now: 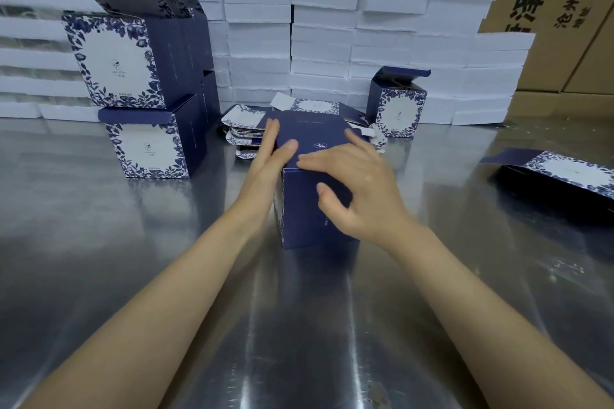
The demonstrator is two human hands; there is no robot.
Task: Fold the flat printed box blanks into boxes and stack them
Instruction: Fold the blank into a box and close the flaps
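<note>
Box upright, top end up; left grip, right grip straight-fingered, pressing on it.

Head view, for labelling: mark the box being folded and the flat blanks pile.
box being folded (299,216): head view, near side panel.
flat blanks pile (241,134): head view, stack's left edge.

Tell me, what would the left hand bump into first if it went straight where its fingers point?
Most likely the pile of flat blanks behind the box. The left hand lies along the box's left side, fingers pointing away toward that pile, though depth is unclear.
</note>
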